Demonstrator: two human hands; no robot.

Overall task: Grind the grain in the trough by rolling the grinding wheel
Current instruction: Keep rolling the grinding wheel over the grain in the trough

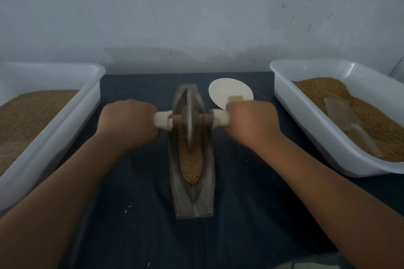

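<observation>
Your left hand (129, 122) and right hand (251, 124) each grip a handle of the grinding wheel (189, 120).
It stands in the far half of the trough (192, 203); grain (192, 166) fills the groove toward you, with bench (240, 192) between it and the left tub (65, 120) and right tub (306, 120).

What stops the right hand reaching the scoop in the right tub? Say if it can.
Probably yes: the scoop lies uncovered on the grain in the right tub, near the right hand. Only its grip on the wheel handle occupies it.
</observation>
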